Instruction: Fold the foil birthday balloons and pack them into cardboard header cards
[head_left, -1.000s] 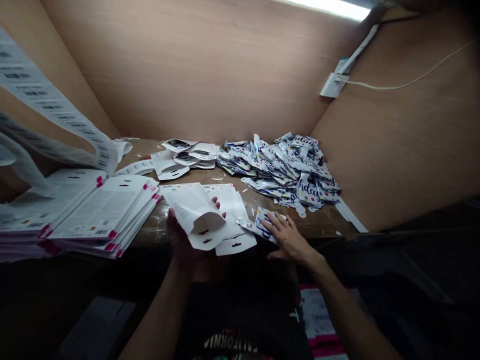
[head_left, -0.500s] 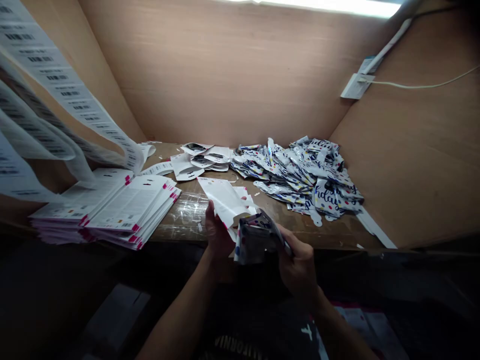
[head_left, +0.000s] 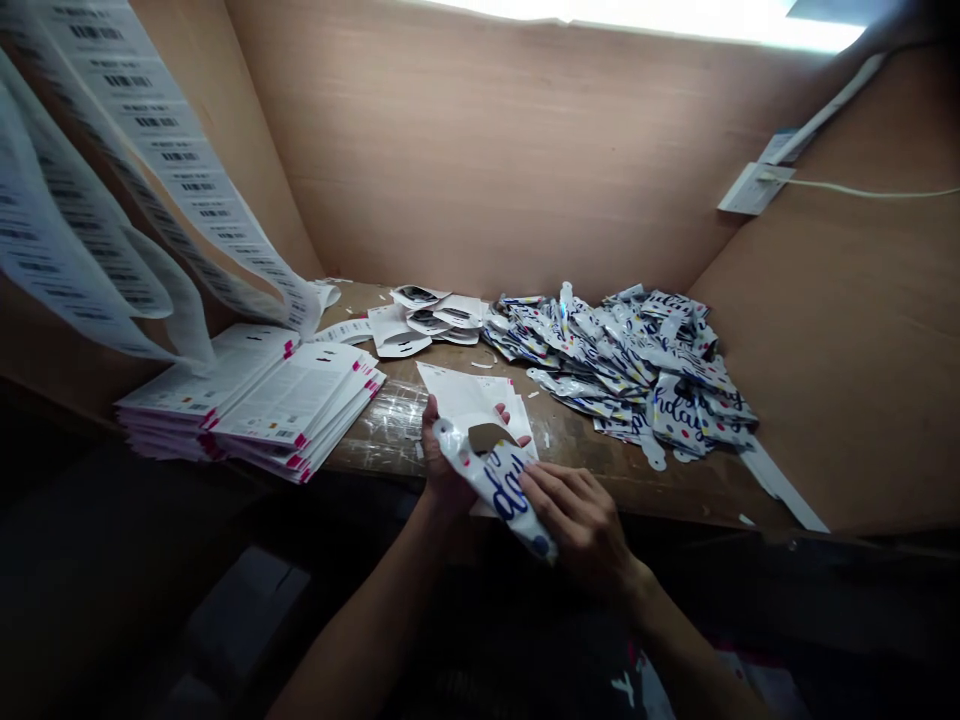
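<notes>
Head view looks down on the left hand and right hand, held together at the front edge of a worn wooden surface. A folded foil balloon printed with blue lettering and coloured dots lies slantwise across the hands, its lower end reaching past that edge. The left grip is closed around a few white cards, thumb up against the foil and fingertips showing behind the cards. The right hand lies over the foil with its fingers pressed on it; whether that grip is truly clenched cannot be told, since the thumb side is hidden.

A dark hook-shaped slot shows in the top card, just above the foil. To the left, tall stacks of printed cards with pink-marked edges sit near the surface's left side, under long curling strips of barcode labels. Farther back, a small heap of white card pieces sits against the rear wall, and a large loose pile of foil balloons fills the right corner, its nearest pieces well apart from the right hand. Between the hands and that pile lies a stretch of scuffed surface dotted with small paper scraps, giving some room to the right
</notes>
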